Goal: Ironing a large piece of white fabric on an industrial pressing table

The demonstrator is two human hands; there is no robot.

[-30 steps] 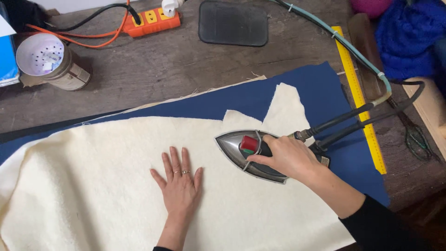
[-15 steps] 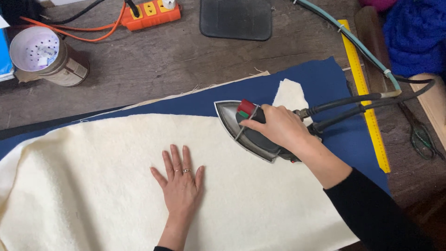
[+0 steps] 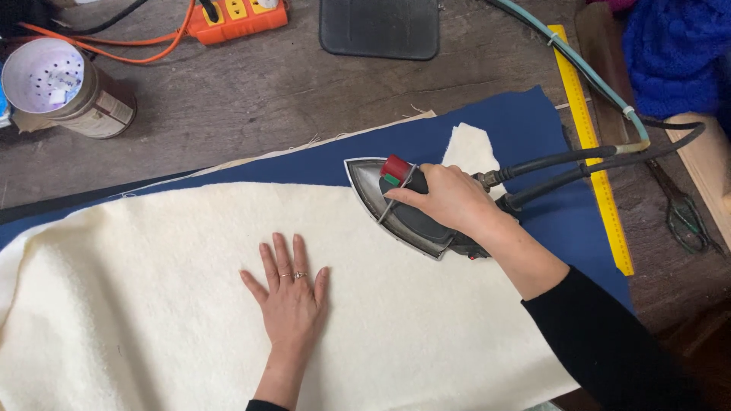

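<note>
My right hand (image 3: 449, 202) is wrapped around the dark handle of the iron (image 3: 400, 205), fingers curled tight over it, and the iron's soleplate rests flat with its pointed nose aimed toward ten o'clock. The nose sits right at the upper edge of the cream fabric (image 3: 152, 304), partly over the blue cloth (image 3: 518, 129) that lies underneath, while the heel sits on the cream piece. A red knob shows on top of the iron near its front, just ahead of my knuckles. My left hand (image 3: 289, 293) lies open and flat on the cream fabric, palm down, fingers spread and pointing toward twelve o'clock, with rings on one finger; it is at about seven o'clock from the iron and clearly apart from it. Two thick black cords and a pale green hose (image 3: 579, 68) run off from the back of the iron toward two o'clock. A yellow ruler (image 3: 590, 144) lies along the right edge of the blue cloth, at three o'clock from the iron. Beyond the fabric on the wooden table (image 3: 251, 91), an orange power strip (image 3: 240, 15) sits at eleven o'clock, a dark pad (image 3: 381, 27) at twelve o'clock, and a tin can (image 3: 65, 87) with a perforated top lies on its side far off at ten o'clock.
</note>
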